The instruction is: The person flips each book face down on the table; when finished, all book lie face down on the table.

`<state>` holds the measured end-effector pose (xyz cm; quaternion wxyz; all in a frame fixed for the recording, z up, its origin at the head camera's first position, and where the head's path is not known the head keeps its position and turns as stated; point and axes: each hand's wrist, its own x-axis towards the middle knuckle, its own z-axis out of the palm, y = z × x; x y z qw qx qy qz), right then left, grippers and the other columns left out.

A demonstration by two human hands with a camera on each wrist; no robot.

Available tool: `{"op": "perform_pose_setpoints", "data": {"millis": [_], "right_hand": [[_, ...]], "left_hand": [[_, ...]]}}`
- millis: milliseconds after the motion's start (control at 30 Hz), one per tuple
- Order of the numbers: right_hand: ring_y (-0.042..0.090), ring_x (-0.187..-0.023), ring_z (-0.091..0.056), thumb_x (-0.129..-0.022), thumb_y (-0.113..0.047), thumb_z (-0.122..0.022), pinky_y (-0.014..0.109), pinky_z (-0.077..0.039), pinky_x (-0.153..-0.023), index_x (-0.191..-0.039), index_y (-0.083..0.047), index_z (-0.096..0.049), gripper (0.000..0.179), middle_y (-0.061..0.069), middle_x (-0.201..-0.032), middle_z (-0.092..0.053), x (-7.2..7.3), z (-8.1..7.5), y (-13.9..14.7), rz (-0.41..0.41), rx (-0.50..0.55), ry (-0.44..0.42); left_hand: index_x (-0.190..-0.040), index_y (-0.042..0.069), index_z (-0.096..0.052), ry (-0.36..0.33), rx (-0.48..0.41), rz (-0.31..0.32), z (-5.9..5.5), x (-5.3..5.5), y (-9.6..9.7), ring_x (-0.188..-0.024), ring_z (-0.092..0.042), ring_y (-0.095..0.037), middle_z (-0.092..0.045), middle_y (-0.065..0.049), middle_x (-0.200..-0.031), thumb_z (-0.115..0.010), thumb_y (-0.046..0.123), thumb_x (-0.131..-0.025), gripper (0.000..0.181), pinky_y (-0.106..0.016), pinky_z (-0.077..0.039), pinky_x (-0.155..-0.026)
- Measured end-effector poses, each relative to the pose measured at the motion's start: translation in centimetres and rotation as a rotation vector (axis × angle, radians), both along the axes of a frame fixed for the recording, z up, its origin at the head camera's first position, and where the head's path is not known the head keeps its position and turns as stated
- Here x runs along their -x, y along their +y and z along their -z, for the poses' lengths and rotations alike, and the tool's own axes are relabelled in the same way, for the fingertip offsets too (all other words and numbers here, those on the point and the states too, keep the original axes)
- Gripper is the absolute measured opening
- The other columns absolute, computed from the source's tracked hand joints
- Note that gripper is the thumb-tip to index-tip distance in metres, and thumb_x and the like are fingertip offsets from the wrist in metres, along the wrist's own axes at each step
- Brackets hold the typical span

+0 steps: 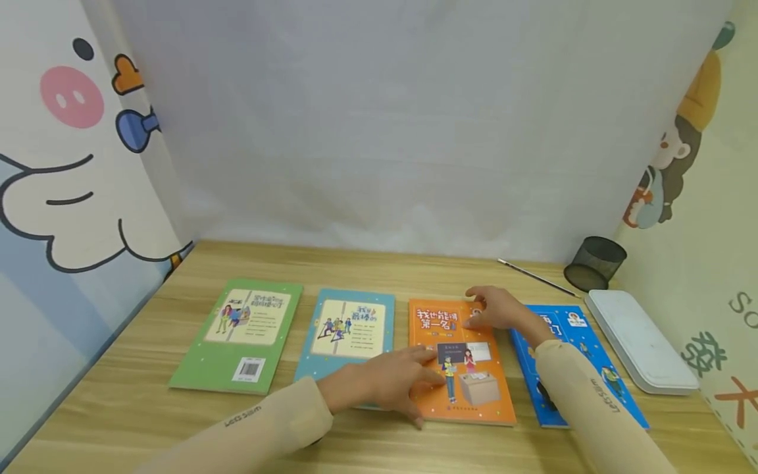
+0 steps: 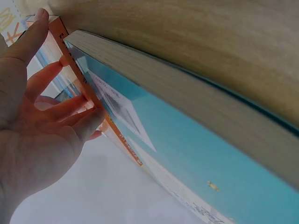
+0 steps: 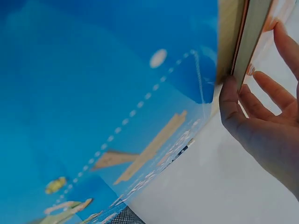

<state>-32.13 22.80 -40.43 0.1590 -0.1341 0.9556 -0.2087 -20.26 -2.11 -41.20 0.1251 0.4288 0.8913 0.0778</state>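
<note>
An orange book (image 1: 438,401) lies face up on the table, between a light blue book (image 1: 320,352) and a darker blue one (image 1: 541,401). My left hand (image 1: 381,378) reaches over the light blue book. Its spread fingers touch the orange book's left side, and in the left wrist view they meet the orange spine (image 2: 70,53). My right hand (image 1: 500,308) is at the orange book's upper right corner, with fingertips on the cover and the edge. In the right wrist view its slightly bent fingers (image 3: 271,88) rest against that corner. Part of the cover's top is hidden.
A green book (image 1: 195,368) lies at the left of the wooden table (image 1: 130,342). On the right are a white case (image 1: 642,342), a black mesh pen holder (image 1: 595,263) and a pencil (image 1: 539,276). A pale curtain (image 1: 379,131) hangs behind.
</note>
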Motion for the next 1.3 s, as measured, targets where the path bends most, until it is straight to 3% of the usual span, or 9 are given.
{"op": "perform_pose_setpoints", "data": {"millis": [367,600,800,1033,1300], "right_hand": [[0.046,-0.123,-0.055,-0.083,-0.031,-0.082,0.057,-0.049,-0.100,-0.137,0.003,-0.054,0.070,0.031,-0.136,-0.055,0.5,-0.1,-0.6,-0.022,0.010,-0.006],[0.047,-0.123,-0.054,-0.088,-0.023,-0.077,0.058,-0.049,-0.100,-0.137,0.004,-0.053,0.061,0.032,-0.136,-0.054,0.8,-0.6,0.3,-0.048,0.129,-0.017],[0.037,-0.111,-0.060,-0.092,-0.013,-0.072,0.048,-0.054,-0.094,-0.142,0.005,-0.048,0.058,0.033,-0.137,-0.051,1.0,-1.0,1.7,0.000,0.336,-0.145],[0.029,-0.104,-0.070,-0.094,-0.005,-0.066,0.045,-0.060,-0.087,-0.151,0.002,-0.035,0.065,0.029,-0.134,-0.057,1.1,-0.5,3.2,0.027,0.580,-0.445],[0.029,-0.101,-0.071,-0.095,-0.003,-0.063,0.047,-0.061,-0.083,-0.155,0.000,-0.027,0.069,0.028,-0.132,-0.059,1.1,-0.5,3.5,0.007,0.633,-0.498]], "left_hand": [[-0.138,0.027,-0.061,0.003,-0.008,-0.029,0.1,-0.2,0.4,-0.144,-0.041,-0.035,-0.039,-0.014,-0.158,-0.082,0.051,-0.075,0.071,-0.040,-0.038,-0.117],[-0.138,0.028,-0.061,-0.005,0.003,-0.044,-0.2,-0.3,0.5,-0.145,-0.041,-0.034,-0.038,-0.013,-0.159,-0.083,0.050,-0.074,0.071,-0.041,-0.039,-0.116],[-0.138,0.027,-0.061,-0.014,-0.002,-0.050,-0.4,-0.4,0.5,-0.145,-0.041,-0.033,-0.038,-0.013,-0.159,-0.083,0.048,-0.074,0.071,-0.040,-0.039,-0.116],[-0.137,0.027,-0.062,-0.017,-0.003,-0.053,-0.2,-0.5,0.5,-0.145,-0.041,-0.030,-0.039,-0.013,-0.158,-0.085,0.048,-0.073,0.071,-0.039,-0.039,-0.116],[-0.138,0.028,-0.061,-0.022,-0.004,-0.062,-0.2,-0.5,0.5,-0.145,-0.041,-0.031,-0.038,-0.012,-0.159,-0.085,0.048,-0.073,0.072,-0.040,-0.039,-0.116]]}}
